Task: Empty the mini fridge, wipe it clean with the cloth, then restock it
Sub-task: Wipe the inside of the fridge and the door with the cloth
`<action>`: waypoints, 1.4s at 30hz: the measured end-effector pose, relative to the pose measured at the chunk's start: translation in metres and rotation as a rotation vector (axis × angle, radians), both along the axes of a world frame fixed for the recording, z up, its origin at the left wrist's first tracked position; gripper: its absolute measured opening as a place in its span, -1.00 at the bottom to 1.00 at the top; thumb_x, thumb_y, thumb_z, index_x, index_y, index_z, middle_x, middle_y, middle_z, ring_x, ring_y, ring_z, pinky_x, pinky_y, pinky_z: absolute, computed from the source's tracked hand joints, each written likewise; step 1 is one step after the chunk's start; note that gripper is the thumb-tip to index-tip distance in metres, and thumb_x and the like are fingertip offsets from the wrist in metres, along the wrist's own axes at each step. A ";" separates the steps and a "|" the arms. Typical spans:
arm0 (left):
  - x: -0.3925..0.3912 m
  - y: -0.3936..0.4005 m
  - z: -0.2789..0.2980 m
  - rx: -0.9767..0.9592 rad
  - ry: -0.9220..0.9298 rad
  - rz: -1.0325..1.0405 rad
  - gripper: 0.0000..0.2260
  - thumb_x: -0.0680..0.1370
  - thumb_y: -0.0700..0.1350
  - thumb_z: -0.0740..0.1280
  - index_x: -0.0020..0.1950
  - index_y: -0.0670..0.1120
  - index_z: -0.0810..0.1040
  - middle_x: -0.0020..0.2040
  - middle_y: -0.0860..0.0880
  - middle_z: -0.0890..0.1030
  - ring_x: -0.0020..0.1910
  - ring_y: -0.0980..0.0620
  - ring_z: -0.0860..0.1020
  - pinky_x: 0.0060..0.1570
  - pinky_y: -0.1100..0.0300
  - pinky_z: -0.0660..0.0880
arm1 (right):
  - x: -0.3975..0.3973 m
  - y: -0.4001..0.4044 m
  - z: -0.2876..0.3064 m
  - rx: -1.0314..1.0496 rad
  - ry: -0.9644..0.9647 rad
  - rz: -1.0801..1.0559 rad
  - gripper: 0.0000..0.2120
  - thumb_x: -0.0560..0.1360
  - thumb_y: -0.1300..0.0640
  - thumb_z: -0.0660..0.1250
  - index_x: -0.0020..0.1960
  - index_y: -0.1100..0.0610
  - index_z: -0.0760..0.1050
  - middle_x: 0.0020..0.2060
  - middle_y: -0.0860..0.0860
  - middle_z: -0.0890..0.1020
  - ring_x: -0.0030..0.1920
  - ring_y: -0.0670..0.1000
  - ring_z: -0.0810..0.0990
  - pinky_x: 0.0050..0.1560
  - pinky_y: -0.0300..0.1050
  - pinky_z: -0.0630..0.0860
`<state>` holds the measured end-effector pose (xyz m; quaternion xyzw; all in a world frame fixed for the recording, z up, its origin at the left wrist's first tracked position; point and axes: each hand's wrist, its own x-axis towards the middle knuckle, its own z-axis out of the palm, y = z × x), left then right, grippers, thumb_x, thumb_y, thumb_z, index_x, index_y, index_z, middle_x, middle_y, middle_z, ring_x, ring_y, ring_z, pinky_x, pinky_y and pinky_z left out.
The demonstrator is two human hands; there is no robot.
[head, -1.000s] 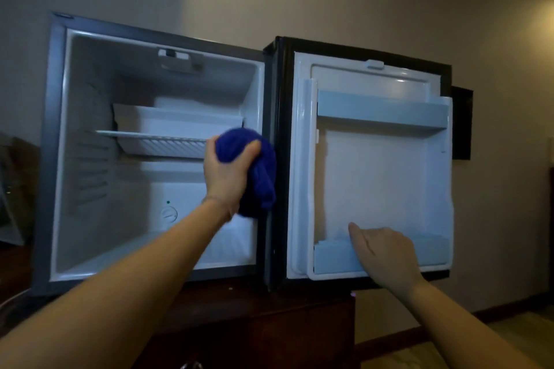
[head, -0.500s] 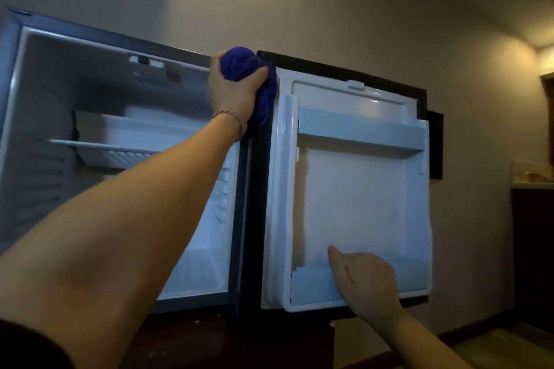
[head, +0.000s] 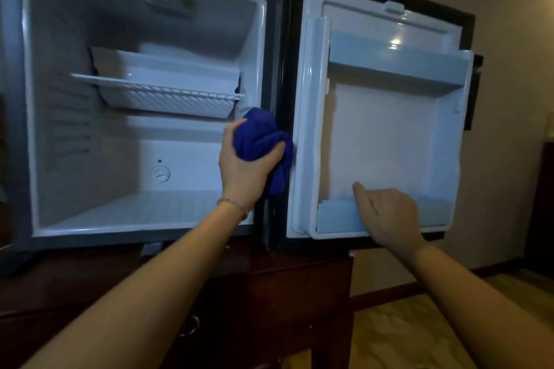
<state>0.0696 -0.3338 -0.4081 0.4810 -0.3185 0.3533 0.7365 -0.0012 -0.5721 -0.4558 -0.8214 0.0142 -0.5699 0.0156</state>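
The mini fridge [head: 90, 24] stands wide open on a dark wooden cabinet, with nothing stored inside it. A white wire shelf [head: 156, 91] and a tray sit in its upper half. My left hand [head: 244, 166] grips a bunched blue cloth [head: 260, 141] against the fridge's right front edge, by the hinge side. The door [head: 386, 135] hangs open to the right, its two shelves bare. My right hand [head: 386, 213] rests on the lower door shelf [head: 335, 219], fingers curled over its rim.
The dark wooden cabinet [head: 269, 293] has a drawer pull at its front. A thermostat dial [head: 160, 174] sits on the fridge's back wall. A beige wall is behind, and patterned floor lies at the lower right.
My left hand has dragged the cloth down the fridge's right front edge, from the top corner to mid height. My right hand has stayed on the lower door shelf.
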 end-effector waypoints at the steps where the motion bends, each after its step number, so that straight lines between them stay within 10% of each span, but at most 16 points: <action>1: -0.002 -0.001 -0.016 -0.010 0.022 0.005 -0.48 0.30 -0.24 0.62 0.14 0.02 0.47 0.05 0.02 0.60 0.03 0.15 0.58 0.08 0.28 0.51 | 0.000 0.001 -0.001 0.028 0.013 0.011 -0.45 0.61 -0.13 0.02 -0.52 0.03 0.11 -0.59 0.05 0.44 -0.50 0.14 0.47 -0.43 -0.05 0.39; 14: -0.033 0.008 -0.068 0.039 0.325 -0.042 -0.48 0.33 -0.20 0.62 0.18 0.05 0.50 0.08 0.01 0.61 0.08 0.08 0.60 0.14 0.09 0.59 | -0.009 0.006 -0.005 0.001 0.084 -0.073 -0.40 0.59 -0.14 -0.04 -0.51 0.12 0.35 -0.59 0.00 0.45 -0.52 0.13 0.47 -0.48 -0.08 0.37; 26: -0.028 0.015 0.240 0.135 0.016 -0.044 -0.41 0.32 -0.01 0.60 0.24 0.09 0.39 0.14 0.01 0.52 0.12 -0.06 0.54 0.16 -0.15 0.54 | -0.005 0.001 0.000 -0.166 0.010 -0.088 -0.23 0.68 -0.14 -0.25 -0.33 0.09 0.60 -0.56 0.06 0.50 -0.55 0.10 0.49 -0.45 -0.16 0.16; 36: -0.015 0.015 0.100 0.079 0.092 -0.158 -0.49 0.43 -0.19 0.53 0.28 0.05 0.38 0.14 0.05 0.55 0.06 0.14 0.57 -0.05 0.24 0.53 | -0.003 0.002 0.001 -0.226 -0.034 -0.137 -0.28 0.68 -0.07 -0.21 -0.30 0.10 0.63 -0.58 0.00 0.48 -0.60 0.10 0.45 -0.50 -0.18 0.10; 42: -0.016 0.019 -0.012 0.112 0.244 -0.145 -0.54 0.41 -0.26 0.55 0.20 -0.01 0.44 0.11 -0.05 0.60 0.04 0.08 0.61 0.02 0.26 0.58 | -0.011 0.010 0.004 -0.058 0.008 -0.056 -0.50 0.61 -0.12 -0.04 -0.48 -0.02 0.19 -0.61 0.00 0.41 -0.57 0.08 0.42 -0.50 -0.16 0.24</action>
